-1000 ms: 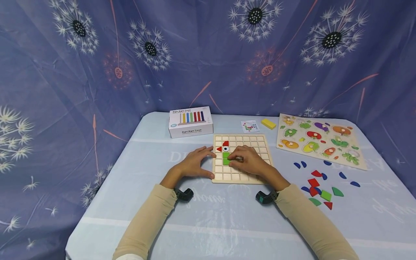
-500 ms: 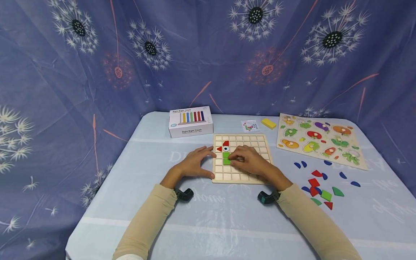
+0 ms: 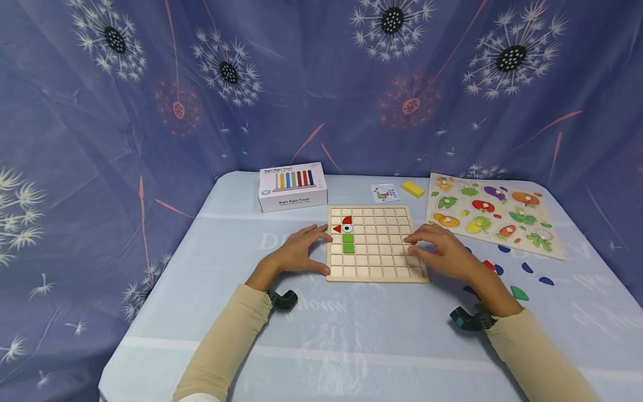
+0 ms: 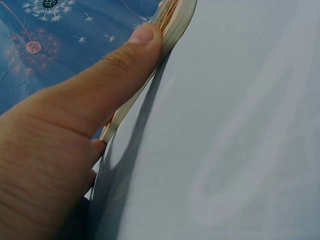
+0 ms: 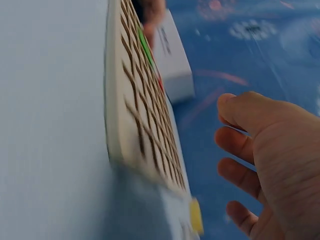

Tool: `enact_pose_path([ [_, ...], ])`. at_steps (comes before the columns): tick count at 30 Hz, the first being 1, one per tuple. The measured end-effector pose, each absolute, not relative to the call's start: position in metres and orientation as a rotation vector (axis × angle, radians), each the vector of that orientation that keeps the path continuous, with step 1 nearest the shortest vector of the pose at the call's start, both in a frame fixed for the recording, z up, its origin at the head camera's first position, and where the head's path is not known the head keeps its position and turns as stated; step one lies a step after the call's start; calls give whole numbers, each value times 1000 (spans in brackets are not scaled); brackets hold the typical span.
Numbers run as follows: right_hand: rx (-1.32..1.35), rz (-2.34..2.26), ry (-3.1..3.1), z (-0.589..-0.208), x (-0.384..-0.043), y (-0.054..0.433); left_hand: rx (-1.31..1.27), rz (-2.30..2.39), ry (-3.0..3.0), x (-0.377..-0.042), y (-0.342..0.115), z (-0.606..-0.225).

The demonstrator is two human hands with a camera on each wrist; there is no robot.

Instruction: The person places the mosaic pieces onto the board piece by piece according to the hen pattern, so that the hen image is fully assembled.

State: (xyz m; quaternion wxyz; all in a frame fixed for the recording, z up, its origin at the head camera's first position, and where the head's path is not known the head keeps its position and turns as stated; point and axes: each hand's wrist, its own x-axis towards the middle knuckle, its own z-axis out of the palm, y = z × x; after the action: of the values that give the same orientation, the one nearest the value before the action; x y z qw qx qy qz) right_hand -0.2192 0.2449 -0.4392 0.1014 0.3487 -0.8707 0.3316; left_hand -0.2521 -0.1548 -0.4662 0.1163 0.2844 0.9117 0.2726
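Grid board (image 3: 374, 260) sits mid-table (image 3: 377, 346), w/ lower green sq. (image 3: 348, 248) now fully in view, directly below upper green sq. (image 3: 348, 238); looks seated, so that pc. seems done. R hand (image 3: 444, 254) has moved off it to the board's R edge, fingers loosely bent, thumb apart, nothing held. L hand (image 3: 297, 251) unchanged: spread, thumb touching L edge, prob. steadying. Blue half-discs (image 3: 546, 281) lie beyond R hand.

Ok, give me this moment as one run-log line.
left hand: touching left edge of grid board | right hand: empty, near board's right edge | green squares: two, on board | loose blue pieces: right of board
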Motion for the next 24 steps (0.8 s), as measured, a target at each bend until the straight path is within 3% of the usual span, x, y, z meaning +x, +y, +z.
enact_pose_path([
  [13, 507, 842, -2776, -435, -143, 379, 824, 792, 2666, -254, -155, -464],
  [18, 356, 861, -2902, -450, -127, 404, 823, 806, 2662, -255, -156, -465],
  [24, 378, 1007, -2954, -463, -123, 416, 817, 805, 2652, -253, -155, -464],
])
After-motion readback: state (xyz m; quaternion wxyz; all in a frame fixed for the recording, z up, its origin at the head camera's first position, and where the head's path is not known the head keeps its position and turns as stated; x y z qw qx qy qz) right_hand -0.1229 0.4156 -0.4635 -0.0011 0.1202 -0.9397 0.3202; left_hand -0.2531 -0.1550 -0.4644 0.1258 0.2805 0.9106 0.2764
